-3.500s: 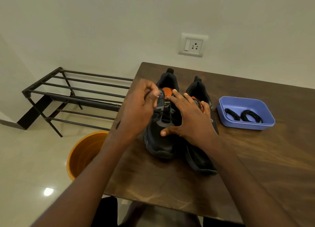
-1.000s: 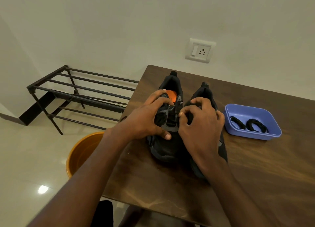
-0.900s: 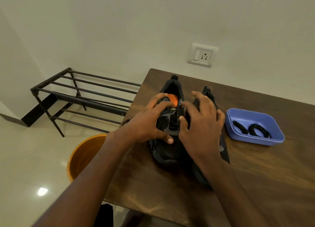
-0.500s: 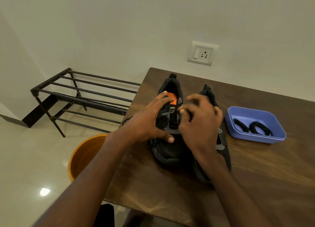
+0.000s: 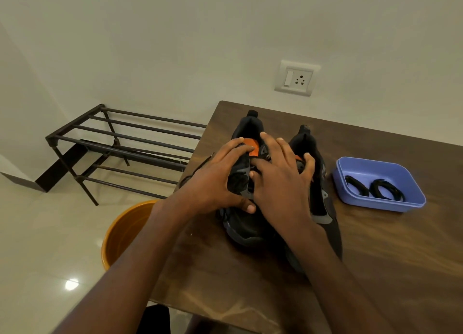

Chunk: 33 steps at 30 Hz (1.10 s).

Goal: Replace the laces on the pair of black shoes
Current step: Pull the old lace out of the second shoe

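A dark metal rack (image 5: 120, 145) stood on the floor by the wall, off the bench's left edge. An orange bucket (image 5: 120, 233) sat on the floor, just beside the bench's (image 5: 375, 271) near left corner.

The two black shoes sat side by side on the bench near its left edge, heels toward the wall and toes toward the person. The left shoe (image 5: 240, 228) had an orange inside. The left hand (image 5: 213, 183) gripped that shoe's left side, fingers curled over the top edge and thumb pressed on the front. A thin black lace end (image 5: 198, 168) seemed to stick out by the bench's left edge, behind this hand.

The right hand (image 5: 280, 183) lay over the middle of the left shoe, with its outer fingers reaching onto the right shoe (image 5: 323, 201). Its fingers were spread and mostly straight. I could not tell if they pinched a lace underneath.

A purple tray (image 5: 411, 180) sat farther right, near the right shoe but not touching it. Two coiled black laces (image 5: 373, 188) lay inside it.

The shoes looked light, with soft, bendy tops and stiffer soles. It seemed best to hold a shoe by its side, so it would not slide on the smooth wood. The laces looked thin and floppy, so pinching one close to its tip would likely work best.
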Motion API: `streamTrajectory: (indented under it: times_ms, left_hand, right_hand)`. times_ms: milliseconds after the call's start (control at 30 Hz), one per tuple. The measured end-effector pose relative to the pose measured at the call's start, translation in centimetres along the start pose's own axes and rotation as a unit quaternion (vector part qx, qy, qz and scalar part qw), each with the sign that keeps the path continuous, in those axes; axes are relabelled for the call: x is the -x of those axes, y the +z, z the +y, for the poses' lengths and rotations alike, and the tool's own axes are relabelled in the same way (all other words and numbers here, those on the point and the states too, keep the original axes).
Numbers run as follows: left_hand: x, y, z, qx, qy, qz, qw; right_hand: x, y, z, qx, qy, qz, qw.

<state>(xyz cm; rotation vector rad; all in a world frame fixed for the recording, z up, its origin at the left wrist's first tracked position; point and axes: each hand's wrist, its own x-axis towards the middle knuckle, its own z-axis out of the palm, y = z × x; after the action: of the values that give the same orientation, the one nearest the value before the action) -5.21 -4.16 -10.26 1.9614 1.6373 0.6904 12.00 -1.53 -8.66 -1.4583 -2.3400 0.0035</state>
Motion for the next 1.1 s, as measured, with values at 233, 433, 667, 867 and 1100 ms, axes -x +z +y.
streamTrajectory:
  times_ms: [233,433,667,867,1100]
  left_hand:
    - [-0.1,-0.1,0.1,0.012,-0.004,-0.005,1.0]
    - [0.1,0.0,0.1,0.018,-0.005,-0.002,1.0]
    - [0.0,0.0,-0.2,0.014,0.005,0.004,1.0]
    - [0.0,-0.1,-0.1,0.037,-0.006,-0.004,0.999]
    - [-0.1,0.1,-0.1,0.042,0.001,-0.001,0.999]
  right_hand:
    - [0.2,-1.7,0.7,-0.116,0.076,0.209,0.968]
    - [0.7,-3.9,1.2,-0.048,0.066,0.231,0.97]
    - [0.0,0.0,-0.2,-0.001,0.007,0.022,1.0]
    - [0.1,-3.5,2.5,-0.145,0.104,0.332,0.926]
    - [0.6,-2.5,1.4,-0.022,0.03,0.122,0.992]
